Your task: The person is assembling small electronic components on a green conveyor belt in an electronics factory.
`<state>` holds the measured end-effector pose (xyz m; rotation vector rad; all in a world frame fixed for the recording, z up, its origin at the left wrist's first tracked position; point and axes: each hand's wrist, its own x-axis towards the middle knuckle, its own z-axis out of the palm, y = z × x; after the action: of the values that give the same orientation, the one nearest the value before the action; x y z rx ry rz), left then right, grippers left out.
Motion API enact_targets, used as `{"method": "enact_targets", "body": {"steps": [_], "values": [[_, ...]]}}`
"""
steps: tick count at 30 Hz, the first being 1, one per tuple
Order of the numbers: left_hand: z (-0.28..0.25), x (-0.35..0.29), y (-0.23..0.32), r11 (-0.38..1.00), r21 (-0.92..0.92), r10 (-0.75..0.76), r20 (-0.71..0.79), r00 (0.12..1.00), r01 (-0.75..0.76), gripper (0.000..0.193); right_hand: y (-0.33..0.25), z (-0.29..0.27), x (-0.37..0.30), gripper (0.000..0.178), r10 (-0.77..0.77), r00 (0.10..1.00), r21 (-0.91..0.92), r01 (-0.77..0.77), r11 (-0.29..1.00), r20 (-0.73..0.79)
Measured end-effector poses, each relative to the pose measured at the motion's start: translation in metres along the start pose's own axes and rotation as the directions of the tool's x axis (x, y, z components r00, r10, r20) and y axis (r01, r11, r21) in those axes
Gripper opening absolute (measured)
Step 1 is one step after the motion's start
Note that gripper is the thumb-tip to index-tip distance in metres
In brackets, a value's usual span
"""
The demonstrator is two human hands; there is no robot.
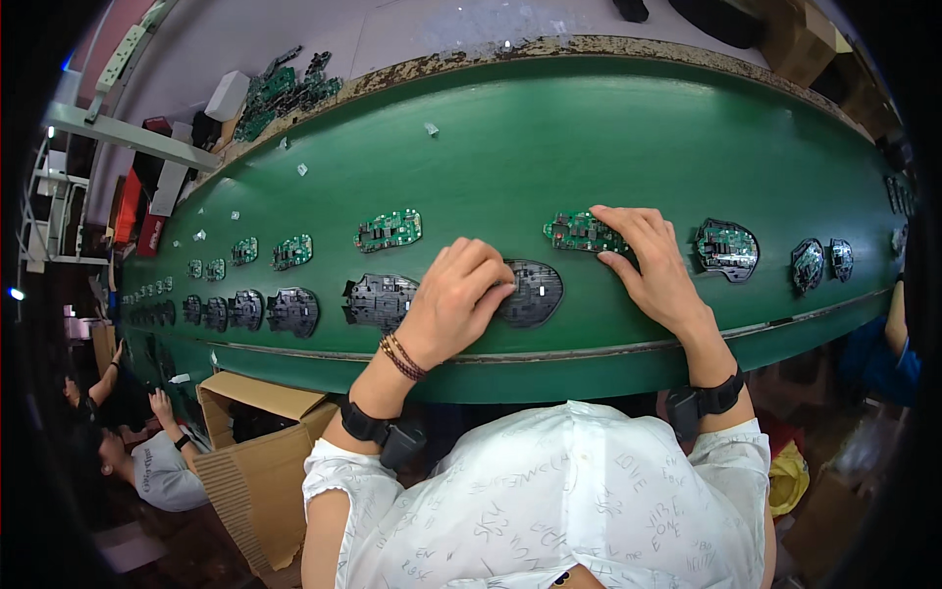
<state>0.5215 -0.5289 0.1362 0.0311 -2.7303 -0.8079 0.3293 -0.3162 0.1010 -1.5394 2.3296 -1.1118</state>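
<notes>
Right hand (pixel 648 257) pinches green board (pixel 577 233); left hand (pixel 451 302) bunches at black shell (pixel 536 300), grip unclear. Eight o'clock, open carton (pixel 257 496) holds dark items (pixel 257 422).

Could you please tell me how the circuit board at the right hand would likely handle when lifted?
The board looks thin and flat, so probably stiff and light for its size. Its exposed components suggest fragility.
</notes>
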Motion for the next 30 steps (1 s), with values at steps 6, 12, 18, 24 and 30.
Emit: {"method": "enact_targets", "body": {"steps": [6,12,18,24,30], "values": [[0.013,-0.009,-0.001,0.999,0.029,-0.015,-0.006,1.0,0.015,0.014,-0.004,-0.002,0.001,0.053,0.023,1.0,-0.018,-0.023,1.0,-0.002],[0.017,-0.011,-0.001,1.0,0.015,-0.015,-0.013,1.0,0.015,0.015,-0.004,-0.001,0.001,0.053,0.029,1.0,-0.039,-0.029,0.999,-0.007],[0.02,-0.01,0.0,1.0,0.009,-0.025,-0.016,1.0,0.025,0.015,-0.006,-0.003,0.001,0.054,0.051,0.999,-0.04,-0.051,0.998,0.004],[0.016,-0.011,0.001,0.999,-0.009,-0.036,-0.023,0.999,0.036,0.017,-0.006,-0.001,0.002,0.058,0.028,0.998,-0.054,-0.031,0.998,-0.054],[-0.006,-0.019,0.002,0.996,0.008,-0.085,-0.054,0.995,0.086,0.046,-0.005,-0.003,0.002,0.055,0.172,0.985,-0.078,-0.174,0.982,-0.026]]}}
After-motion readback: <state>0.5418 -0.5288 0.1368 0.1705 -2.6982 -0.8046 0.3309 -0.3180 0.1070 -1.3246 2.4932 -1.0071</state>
